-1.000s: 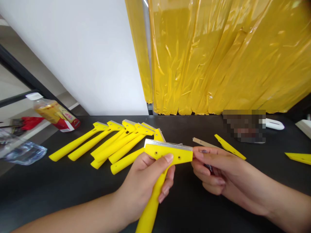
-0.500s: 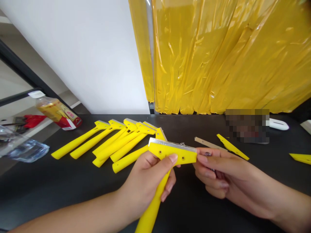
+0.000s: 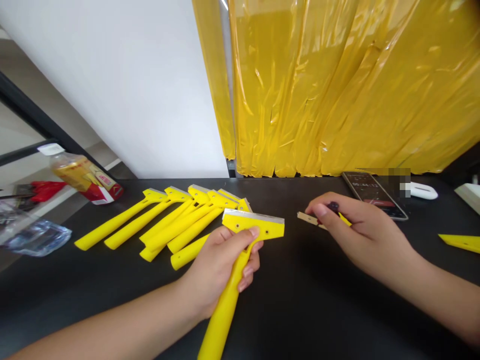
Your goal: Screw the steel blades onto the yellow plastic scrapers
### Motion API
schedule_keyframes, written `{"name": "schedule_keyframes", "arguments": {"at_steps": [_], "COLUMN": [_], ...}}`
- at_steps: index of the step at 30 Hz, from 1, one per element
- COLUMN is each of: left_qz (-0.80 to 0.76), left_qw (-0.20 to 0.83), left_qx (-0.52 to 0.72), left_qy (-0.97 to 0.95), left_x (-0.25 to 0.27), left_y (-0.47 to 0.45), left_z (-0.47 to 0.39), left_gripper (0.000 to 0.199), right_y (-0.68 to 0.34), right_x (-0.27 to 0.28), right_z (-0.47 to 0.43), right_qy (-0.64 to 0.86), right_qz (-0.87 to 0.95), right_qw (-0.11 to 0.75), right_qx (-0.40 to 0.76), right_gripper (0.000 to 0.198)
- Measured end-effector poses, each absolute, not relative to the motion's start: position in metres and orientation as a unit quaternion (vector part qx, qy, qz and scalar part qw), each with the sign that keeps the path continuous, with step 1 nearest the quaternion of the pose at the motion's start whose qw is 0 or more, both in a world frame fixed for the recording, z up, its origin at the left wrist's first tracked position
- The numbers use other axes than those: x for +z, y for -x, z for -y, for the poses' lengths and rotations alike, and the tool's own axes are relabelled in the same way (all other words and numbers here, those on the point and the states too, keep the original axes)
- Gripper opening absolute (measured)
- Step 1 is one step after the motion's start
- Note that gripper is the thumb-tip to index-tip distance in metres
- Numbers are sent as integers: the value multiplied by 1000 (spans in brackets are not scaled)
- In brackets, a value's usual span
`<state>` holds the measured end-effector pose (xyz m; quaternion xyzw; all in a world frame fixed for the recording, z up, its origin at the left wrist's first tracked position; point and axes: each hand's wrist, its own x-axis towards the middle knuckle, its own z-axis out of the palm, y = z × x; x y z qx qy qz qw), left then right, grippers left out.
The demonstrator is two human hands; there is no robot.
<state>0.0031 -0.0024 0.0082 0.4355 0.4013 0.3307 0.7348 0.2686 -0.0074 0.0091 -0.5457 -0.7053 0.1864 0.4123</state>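
My left hand (image 3: pixel 228 267) is wrapped round the neck of a yellow scraper (image 3: pixel 221 320), thumb flat on its head. A shiny metal blade (image 3: pixel 255 216) runs along the top edge of that head, and two holes show below it. To the right, my right hand (image 3: pixel 360 225) is bent over the table with its fingers curled in. A small dark object (image 3: pixel 332 206) shows between its thumb and fingers, too little of it to name. Beneath the fingertips lies a tan strip (image 3: pixel 307 218); a yellow piece (image 3: pixel 344 219) is mostly hidden behind the hand.
Several yellow scrapers (image 3: pixel 180 220) lie in an overlapping row at the left. A drink bottle (image 3: pixel 88 175) leans behind them. Toward the back right are a phone (image 3: pixel 369 187) and a white case (image 3: pixel 423 190). Another yellow piece (image 3: pixel 459 242) lies at the right edge.
My right hand has left the scraper head and moved up and right to the tan strip. The left hand has shifted slightly left with the scraper still in it.
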Motion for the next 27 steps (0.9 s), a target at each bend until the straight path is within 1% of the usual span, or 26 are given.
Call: {"name": "schedule_keyframes", "arguments": {"at_steps": [4,7,27], "left_qz": [-398,-399,-396], "left_qw": [744,749,759], "left_qx": [325,323,319], "left_qy": [-428,-418,-406], "left_x": [7,6,4], "left_y": [-4,-4,-4], "left_z": [0,-1,-3], "left_gripper": [38,37,37], "right_y": [-270,-271,-272], "right_x": [4,-3,-16], "right_z": [7,5,-2], "right_qy": [494,480,518], "right_qz": [766,772,732], "right_qw": [404,412,412], "right_qx": [80,57,158], "right_gripper": [20,12,20]}}
